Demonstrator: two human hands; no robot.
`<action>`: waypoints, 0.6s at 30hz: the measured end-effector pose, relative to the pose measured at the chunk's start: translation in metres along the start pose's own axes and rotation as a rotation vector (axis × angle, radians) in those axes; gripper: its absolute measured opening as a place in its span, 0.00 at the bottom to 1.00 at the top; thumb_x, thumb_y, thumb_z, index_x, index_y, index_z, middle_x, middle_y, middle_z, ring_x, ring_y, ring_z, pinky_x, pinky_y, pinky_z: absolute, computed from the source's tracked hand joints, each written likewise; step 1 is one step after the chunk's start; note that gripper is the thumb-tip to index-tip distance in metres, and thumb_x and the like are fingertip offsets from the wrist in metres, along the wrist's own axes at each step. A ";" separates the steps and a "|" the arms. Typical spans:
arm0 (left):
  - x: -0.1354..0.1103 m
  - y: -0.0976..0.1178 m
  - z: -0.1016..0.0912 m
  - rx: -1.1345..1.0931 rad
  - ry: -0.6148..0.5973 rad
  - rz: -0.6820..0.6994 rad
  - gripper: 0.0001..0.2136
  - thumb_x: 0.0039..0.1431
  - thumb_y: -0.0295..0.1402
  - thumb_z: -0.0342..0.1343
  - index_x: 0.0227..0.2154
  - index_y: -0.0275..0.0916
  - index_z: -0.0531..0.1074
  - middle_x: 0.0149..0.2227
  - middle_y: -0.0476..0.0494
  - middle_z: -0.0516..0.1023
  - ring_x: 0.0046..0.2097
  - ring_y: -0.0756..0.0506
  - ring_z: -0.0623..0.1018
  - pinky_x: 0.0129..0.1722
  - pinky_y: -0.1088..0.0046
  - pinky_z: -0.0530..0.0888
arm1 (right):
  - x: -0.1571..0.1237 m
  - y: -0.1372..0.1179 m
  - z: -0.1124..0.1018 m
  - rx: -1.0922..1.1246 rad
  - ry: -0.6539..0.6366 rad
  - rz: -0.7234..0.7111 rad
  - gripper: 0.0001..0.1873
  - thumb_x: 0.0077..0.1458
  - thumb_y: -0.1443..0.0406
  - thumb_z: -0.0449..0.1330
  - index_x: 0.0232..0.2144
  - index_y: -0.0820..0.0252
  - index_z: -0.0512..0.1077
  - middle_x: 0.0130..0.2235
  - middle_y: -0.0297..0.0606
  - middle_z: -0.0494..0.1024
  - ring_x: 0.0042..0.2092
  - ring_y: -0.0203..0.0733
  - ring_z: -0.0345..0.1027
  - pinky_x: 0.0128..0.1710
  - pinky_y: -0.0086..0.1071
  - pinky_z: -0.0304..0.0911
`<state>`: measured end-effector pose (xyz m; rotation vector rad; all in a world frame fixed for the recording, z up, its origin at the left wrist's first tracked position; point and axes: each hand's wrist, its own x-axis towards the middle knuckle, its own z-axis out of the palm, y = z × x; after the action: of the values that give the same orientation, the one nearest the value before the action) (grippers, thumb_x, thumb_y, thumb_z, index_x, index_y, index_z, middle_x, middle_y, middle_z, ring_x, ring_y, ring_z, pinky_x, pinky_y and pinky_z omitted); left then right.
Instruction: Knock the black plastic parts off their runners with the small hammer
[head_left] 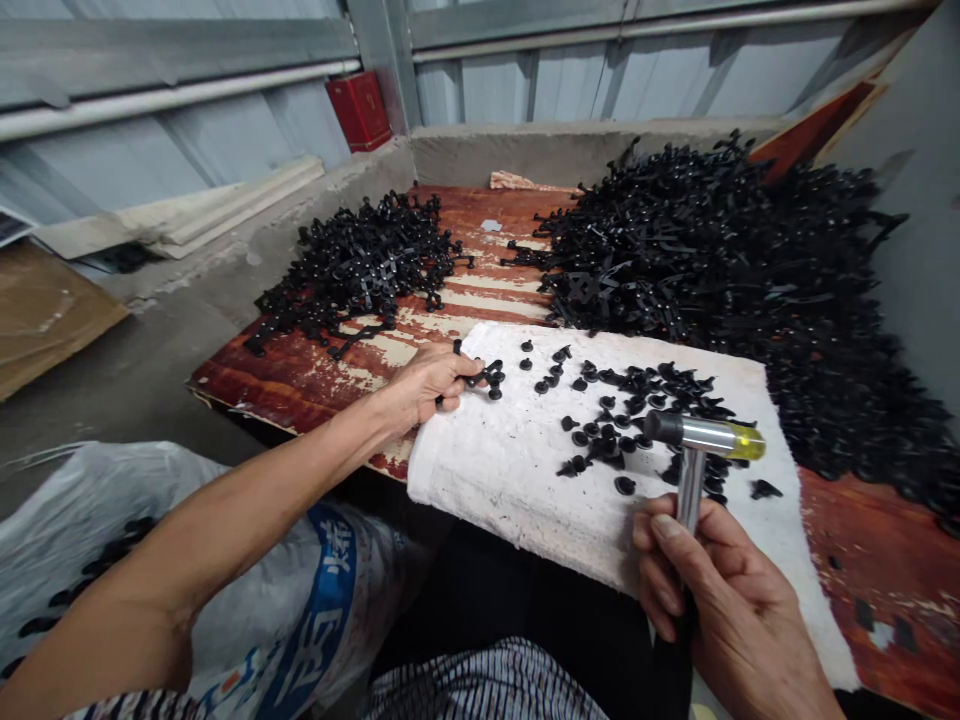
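Observation:
In the head view my left hand [435, 382] is closed around a small black part [491, 376] at the left edge of a white cloth [510, 480]. The part's knobbed ends poke out past my fingers; its middle is hidden. My right hand [720, 590] grips the handle of a mallet [697, 435], held upright above the cloth's right side. One face of its metal head is black, the other yellow and see-through. Several loose black round-headed pieces [624, 485] lie scattered over the cloth between my hands.
A red-brown worn tabletop [480, 270] carries a large heap of black parts [697, 240] at right and a smaller heap [367, 255] at left. Low left stands a white plastic sack [255, 580] holding black parts. A red tin [358, 110] sits on the ledge behind.

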<state>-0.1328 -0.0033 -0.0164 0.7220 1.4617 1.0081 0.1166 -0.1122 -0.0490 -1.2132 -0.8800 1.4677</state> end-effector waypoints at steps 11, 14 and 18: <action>0.003 -0.003 -0.001 0.013 0.007 0.022 0.13 0.53 0.18 0.56 0.18 0.36 0.62 0.16 0.51 0.71 0.11 0.60 0.57 0.10 0.84 0.49 | 0.000 0.001 -0.002 0.006 -0.011 -0.007 0.16 0.46 0.53 0.70 0.30 0.56 0.73 0.25 0.31 0.72 0.15 0.26 0.56 0.09 0.21 0.54; 0.004 -0.005 -0.001 0.035 0.000 0.042 0.12 0.52 0.19 0.57 0.19 0.36 0.62 0.18 0.48 0.74 0.12 0.60 0.58 0.10 0.84 0.49 | 0.000 0.002 -0.002 0.005 -0.014 -0.008 0.16 0.46 0.53 0.70 0.30 0.56 0.73 0.25 0.31 0.72 0.15 0.26 0.56 0.09 0.21 0.54; 0.006 -0.006 -0.002 0.089 0.025 0.053 0.12 0.51 0.20 0.57 0.19 0.36 0.62 0.17 0.49 0.73 0.12 0.60 0.57 0.10 0.83 0.48 | 0.001 0.005 -0.003 -0.002 -0.025 -0.005 0.15 0.48 0.53 0.69 0.31 0.55 0.73 0.26 0.31 0.71 0.16 0.27 0.56 0.09 0.21 0.54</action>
<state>-0.1351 -0.0006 -0.0243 0.8185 1.5240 1.0000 0.1187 -0.1125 -0.0546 -1.1952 -0.9011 1.4812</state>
